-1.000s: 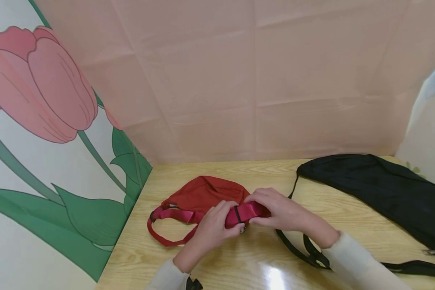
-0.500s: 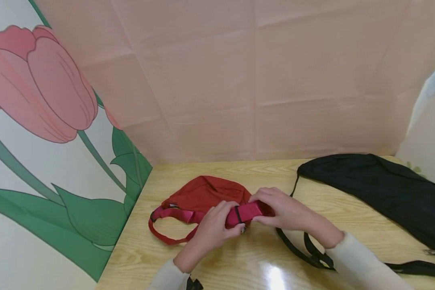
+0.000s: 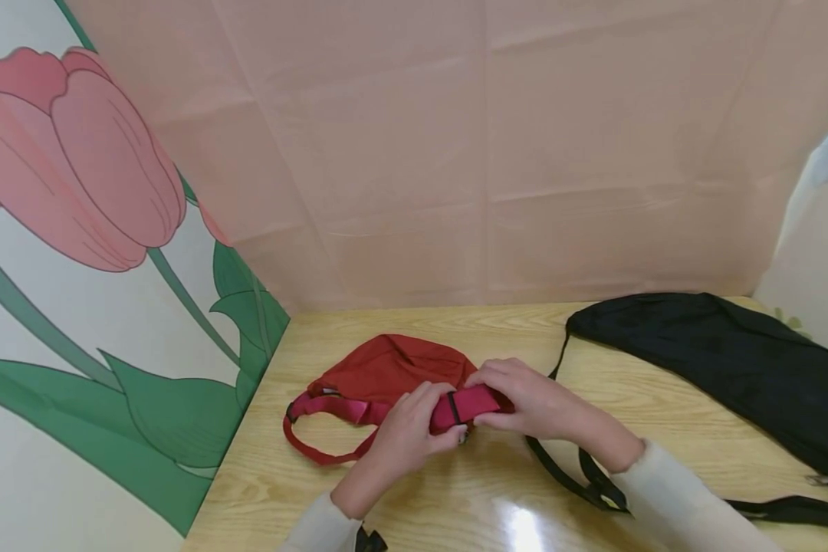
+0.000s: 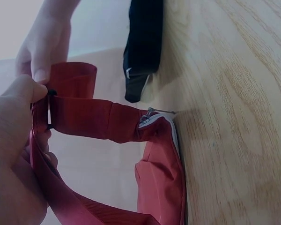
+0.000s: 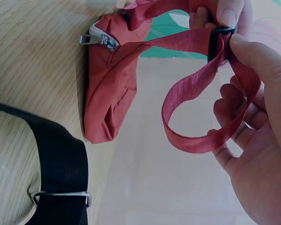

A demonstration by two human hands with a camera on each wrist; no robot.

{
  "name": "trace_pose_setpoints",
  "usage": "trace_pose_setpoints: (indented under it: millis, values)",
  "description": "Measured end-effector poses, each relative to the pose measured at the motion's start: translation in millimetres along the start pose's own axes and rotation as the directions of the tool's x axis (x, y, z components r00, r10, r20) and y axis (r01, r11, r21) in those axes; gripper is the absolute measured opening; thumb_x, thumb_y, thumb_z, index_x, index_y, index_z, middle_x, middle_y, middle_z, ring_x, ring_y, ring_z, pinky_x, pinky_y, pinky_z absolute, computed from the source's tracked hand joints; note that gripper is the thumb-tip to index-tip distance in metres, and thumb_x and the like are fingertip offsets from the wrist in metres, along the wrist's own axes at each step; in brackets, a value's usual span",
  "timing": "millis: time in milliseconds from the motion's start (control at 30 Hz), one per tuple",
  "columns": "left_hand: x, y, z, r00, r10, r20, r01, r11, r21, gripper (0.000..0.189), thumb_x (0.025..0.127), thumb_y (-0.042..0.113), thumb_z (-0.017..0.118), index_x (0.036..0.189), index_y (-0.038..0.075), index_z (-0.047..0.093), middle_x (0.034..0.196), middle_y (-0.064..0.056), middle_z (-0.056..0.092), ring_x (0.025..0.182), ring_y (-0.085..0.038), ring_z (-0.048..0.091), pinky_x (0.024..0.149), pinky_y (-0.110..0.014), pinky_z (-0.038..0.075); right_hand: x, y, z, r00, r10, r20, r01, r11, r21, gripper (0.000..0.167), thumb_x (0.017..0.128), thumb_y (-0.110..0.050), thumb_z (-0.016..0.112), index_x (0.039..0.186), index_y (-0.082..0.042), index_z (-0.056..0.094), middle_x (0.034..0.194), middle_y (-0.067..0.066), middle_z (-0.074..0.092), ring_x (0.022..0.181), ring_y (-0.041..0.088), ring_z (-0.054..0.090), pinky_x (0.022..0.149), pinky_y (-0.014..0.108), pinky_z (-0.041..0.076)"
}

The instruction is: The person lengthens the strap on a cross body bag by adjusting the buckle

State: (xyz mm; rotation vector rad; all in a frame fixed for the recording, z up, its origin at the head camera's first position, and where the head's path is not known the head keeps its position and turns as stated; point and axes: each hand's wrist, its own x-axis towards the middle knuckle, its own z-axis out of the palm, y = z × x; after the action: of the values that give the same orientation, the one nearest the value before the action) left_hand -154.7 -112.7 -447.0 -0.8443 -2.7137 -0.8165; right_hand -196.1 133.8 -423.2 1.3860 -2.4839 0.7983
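A red waist bag lies on the wooden table, its red strap lifted toward the person. On that strap sits a black slider buckle. My left hand pinches the strap just left of the buckle, thumb near it. With thumb and fingers my right hand grips the strap just right of the buckle. In the right wrist view the strap hangs in a loop below the buckle. A metal zipper pull shows at the bag's end.
A larger black bag lies at the right of the table, its black strap running beneath the right forearm. A small black piece is beside the left sleeve. Pinkish sheeting hangs behind the table.
My right hand shifted slightly right with the strap, then came back left. The left hand and the red bag stay nearly still.
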Motion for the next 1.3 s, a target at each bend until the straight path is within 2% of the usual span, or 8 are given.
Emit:
trace_pose_setpoints:
  millis: [267, 733, 1000, 1300]
  values:
    - [-0.5, -0.5, 0.1, 1.000, -0.005, -0.004, 0.005, 1.000, 0.015, 0.052, 0.091, 0.040, 0.073, 0.134, 0.014, 0.056, 0.110, 0.004, 0.062, 0.084, -0.005, 0.052, 0.073, -0.021, 0.044, -6.9, 4.0, -5.5, 1.000, 0.021, -0.014, -0.021, 1.000, -0.001, 0.038, 0.083, -0.028, 0.085, 0.116, -0.024, 0.064, 0.103, -0.015, 0.062, 0.090, 0.006, 0.052, 0.081, 0.034, 0.048]
    - [-0.3, 0.0, -0.3, 1.000, 0.009, -0.015, -0.008, 1.000, 0.022, 0.052, 0.090, 0.038, 0.074, 0.132, 0.012, 0.057, 0.109, 0.003, 0.063, 0.085, -0.006, 0.053, 0.074, -0.023, 0.045, -0.1, -1.4, -1.8, 1.000, 0.016, 0.009, -0.016, 1.000, 0.015, 0.037, 0.085, -0.031, 0.083, 0.117, -0.023, 0.066, 0.105, -0.015, 0.062, 0.094, 0.006, 0.054, 0.085, 0.035, 0.048]
    - [-0.7, 0.1, 0.5, 1.000, 0.010, -0.020, -0.010, 1.000, 0.010, 0.052, 0.089, 0.037, 0.077, 0.131, 0.013, 0.058, 0.107, 0.004, 0.062, 0.084, -0.007, 0.053, 0.073, -0.022, 0.044, -7.6, 2.9, -5.5, 1.000, 0.023, -0.010, -0.023, 1.000, 0.019, 0.036, 0.085, -0.027, 0.084, 0.116, -0.024, 0.065, 0.101, -0.015, 0.061, 0.089, 0.006, 0.052, 0.077, 0.031, 0.047]
    - [-1.5, 0.2, 0.9, 0.999, 0.018, -0.028, -0.018, 1.000, 0.013, 0.051, 0.089, 0.035, 0.078, 0.131, 0.013, 0.058, 0.109, 0.003, 0.063, 0.085, -0.007, 0.054, 0.074, -0.023, 0.045, -3.1, -2.7, -2.2, 1.000, 0.016, 0.000, -0.016, 0.999, 0.034, 0.040, 0.085, -0.028, 0.084, 0.119, -0.023, 0.065, 0.106, -0.015, 0.063, 0.095, 0.006, 0.054, 0.083, 0.034, 0.048]
